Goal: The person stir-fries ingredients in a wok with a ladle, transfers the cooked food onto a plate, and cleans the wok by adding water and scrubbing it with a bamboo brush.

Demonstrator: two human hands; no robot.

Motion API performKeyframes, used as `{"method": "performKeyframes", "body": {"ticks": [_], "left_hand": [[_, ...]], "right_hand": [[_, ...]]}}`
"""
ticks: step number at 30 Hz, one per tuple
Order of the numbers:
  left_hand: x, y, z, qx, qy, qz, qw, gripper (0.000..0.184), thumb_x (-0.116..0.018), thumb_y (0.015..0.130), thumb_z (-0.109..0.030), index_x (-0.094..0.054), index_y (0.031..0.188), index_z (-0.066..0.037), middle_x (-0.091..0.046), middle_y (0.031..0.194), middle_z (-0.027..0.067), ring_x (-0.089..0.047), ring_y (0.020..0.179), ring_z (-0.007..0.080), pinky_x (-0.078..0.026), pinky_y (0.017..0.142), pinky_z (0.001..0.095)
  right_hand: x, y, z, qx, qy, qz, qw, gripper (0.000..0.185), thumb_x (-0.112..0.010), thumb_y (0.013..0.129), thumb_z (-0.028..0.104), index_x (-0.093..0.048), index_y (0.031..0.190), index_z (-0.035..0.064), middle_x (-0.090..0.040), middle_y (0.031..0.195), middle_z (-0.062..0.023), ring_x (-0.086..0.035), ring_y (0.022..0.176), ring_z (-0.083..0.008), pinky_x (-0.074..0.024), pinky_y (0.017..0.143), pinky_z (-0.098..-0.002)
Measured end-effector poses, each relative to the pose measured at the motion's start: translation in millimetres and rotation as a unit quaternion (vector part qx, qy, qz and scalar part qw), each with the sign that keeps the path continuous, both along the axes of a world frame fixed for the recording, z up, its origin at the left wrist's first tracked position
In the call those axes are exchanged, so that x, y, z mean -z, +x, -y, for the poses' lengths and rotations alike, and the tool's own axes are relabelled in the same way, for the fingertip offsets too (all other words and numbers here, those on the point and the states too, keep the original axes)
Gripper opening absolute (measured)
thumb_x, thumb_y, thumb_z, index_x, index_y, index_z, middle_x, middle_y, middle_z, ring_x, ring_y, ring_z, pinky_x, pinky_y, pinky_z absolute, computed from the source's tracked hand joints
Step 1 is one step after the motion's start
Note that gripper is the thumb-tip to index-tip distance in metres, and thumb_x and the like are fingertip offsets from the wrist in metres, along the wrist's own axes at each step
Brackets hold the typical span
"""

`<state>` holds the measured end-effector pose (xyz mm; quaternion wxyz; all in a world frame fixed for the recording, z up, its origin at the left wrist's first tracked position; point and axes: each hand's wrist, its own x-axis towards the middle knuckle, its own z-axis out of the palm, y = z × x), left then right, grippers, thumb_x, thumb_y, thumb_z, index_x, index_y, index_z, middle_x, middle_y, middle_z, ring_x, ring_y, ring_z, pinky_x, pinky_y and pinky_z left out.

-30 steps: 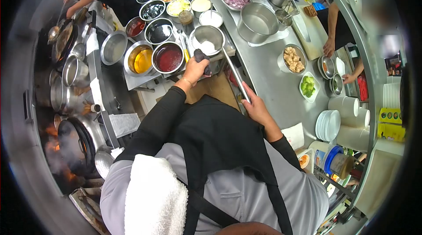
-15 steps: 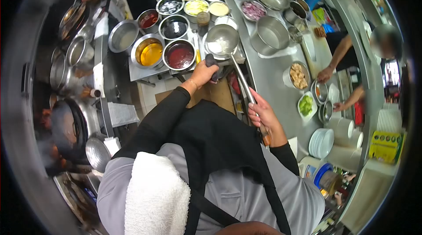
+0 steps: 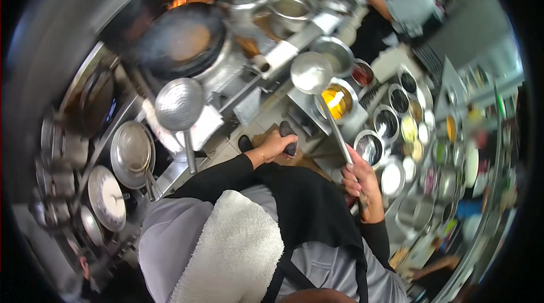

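At one o'clock from the middle of the view: metal bowl of the ladle, its long handle slanting down to the right hand at four o'clock. Right fingers wrapped closed round the handle, low down, well apart from the bowl. Judged by look: stiff, not fragile, moderate weight, most of it far out at the bowl, so it would tend to tip and swing; bare metal probably slick if greasy. Best hold is the lower handle, thumb along the shaft. Left hand, near centre, closed on a bunched dark cloth, which looks soft and light. Obstacles: ladle bowl overlaps a silver basin in view, height gap unclear; just beside, at two o'clock, a pan of amber liquid next to the handle. Toward three o'clock, crowded condiment bowls. Between nine and ten, a broad skimmer, its handle pointing down toward the left sleeve. Near eleven, a hazy black wok, flames just behind. Another person between one and two, well apart. Bowl edges blurred; contents mostly unreadable.
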<state>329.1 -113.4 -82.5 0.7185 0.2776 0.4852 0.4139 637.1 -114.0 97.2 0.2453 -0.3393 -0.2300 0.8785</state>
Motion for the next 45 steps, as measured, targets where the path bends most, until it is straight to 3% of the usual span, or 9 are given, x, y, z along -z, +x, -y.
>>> {"method": "performKeyframes", "body": {"ticks": [10, 14, 24, 26, 28, 30, 31, 35, 45], "left_hand": [[-42, -257, -47, -0.494, 0.015, 0.105, 0.863, 0.029, -0.068, 0.095, -0.032, -0.062, 0.096, -0.004, -0.065, 0.082, 0.0076, -0.068, 0.067, 0.0213, -0.063, 0.059, 0.0396], [-43, -325, -61, -0.520, -0.034, 0.082, 0.850, 0.049, -0.063, 0.096, -0.052, -0.063, 0.094, -0.003, -0.063, 0.069, 0.0072, -0.064, 0.048, 0.0203, -0.057, 0.043, 0.0333], [-32, -364, -74, -0.585, -0.051, 0.077, 0.806, 0.054, -0.060, 0.095, -0.060, -0.062, 0.096, -0.005, -0.058, 0.066, 0.0048, -0.058, 0.044, 0.0174, -0.048, 0.038, 0.0303], [-27, -366, -78, -0.591, -0.059, 0.075, 0.801, 0.055, -0.059, 0.096, -0.061, -0.062, 0.095, -0.006, -0.057, 0.065, 0.0043, -0.056, 0.043, 0.0171, -0.047, 0.037, 0.0306], [-27, -366, -87, -0.596, -0.062, 0.072, 0.798, 0.057, -0.058, 0.096, -0.063, -0.061, 0.093, -0.006, -0.055, 0.064, 0.0037, -0.054, 0.042, 0.0169, -0.045, 0.037, 0.0310], [-32, -366, -100, -0.606, -0.096, 0.069, 0.786, 0.064, -0.055, 0.093, -0.072, -0.060, 0.087, -0.008, -0.055, 0.068, 0.0036, -0.052, 0.046, 0.0178, -0.044, 0.041, 0.0310], [-33, -365, -107, -0.603, -0.082, 0.078, 0.790, 0.064, -0.055, 0.093, -0.072, -0.060, 0.089, -0.008, -0.056, 0.071, 0.0048, -0.051, 0.046, 0.0180, -0.044, 0.041, 0.0316], [-21, -360, -135, -0.498, -0.106, 0.085, 0.856, 0.051, -0.062, 0.093, -0.061, -0.062, 0.091, -0.011, -0.058, 0.072, 0.0032, -0.048, 0.044, 0.0152, -0.043, 0.039, 0.0293], [-26, -361, -155, -0.601, -0.096, 0.115, 0.786, 0.028, -0.066, 0.091, -0.034, -0.060, 0.086, -0.007, -0.054, 0.073, 0.0046, -0.050, 0.049, 0.0167, -0.045, 0.039, 0.0304]], "right_hand": [[30, -373, -215, -0.207, 0.055, -0.003, 0.977, 0.065, -0.051, 0.100, 0.002, -0.035, 0.158, 0.0259, -0.048, 0.073, -0.0025, -0.039, 0.047, -0.0081, -0.0343, 0.038, -0.0241], [43, -457, -251, -0.277, 0.183, 0.083, 0.940, 0.073, -0.048, 0.098, -0.001, -0.027, 0.161, 0.0286, -0.047, 0.072, -0.0030, -0.042, 0.046, -0.0111, -0.0368, 0.039, -0.0268], [62, -533, -277, -0.280, 0.250, 0.147, 0.915, 0.070, -0.050, 0.095, -0.001, -0.034, 0.159, 0.0212, -0.051, 0.076, -0.0025, -0.046, 0.049, -0.0103, -0.0384, 0.039, -0.0243], [74, -538, -274, -0.313, 0.477, 0.303, 0.764, 0.075, -0.052, 0.093, -0.002, -0.030, 0.161, 0.0166, -0.062, 0.087, -0.0068, -0.051, 0.052, -0.0119, -0.0468, 0.043, -0.0288], [98, -522, -295, -0.306, 0.702, 0.232, 0.600, 0.078, -0.055, 0.090, -0.001, -0.028, 0.162, 0.0146, -0.070, 0.113, -0.0176, -0.070, 0.073, -0.0267, -0.0595, 0.067, -0.0377], [89, -499, -298, -0.378, 0.728, 0.326, 0.470, 0.080, -0.058, 0.088, 0.000, -0.029, 0.161, 0.0147, -0.063, 0.134, -0.0266, -0.070, 0.106, -0.0427, -0.0560, 0.092, -0.0432], [94, -492, -314, -0.364, 0.733, 0.285, 0.498, 0.082, -0.058, 0.088, 0.005, -0.026, 0.162, 0.0226, -0.064, 0.123, -0.0323, -0.063, 0.108, -0.0518, -0.0521, 0.095, -0.0546], [106, -538, -350, -0.323, 0.743, 0.323, 0.489, 0.080, -0.058, 0.088, 0.009, -0.029, 0.161, 0.0235, -0.065, 0.113, -0.0368, -0.066, 0.098, -0.0520, -0.0529, 0.088, -0.0570], [107, -481, -344, -0.393, 0.775, 0.281, 0.407, 0.082, -0.056, 0.086, 0.003, -0.025, 0.162, 0.0137, -0.066, 0.110, -0.0355, -0.066, 0.094, -0.0513, -0.0534, 0.086, -0.0550]]}}
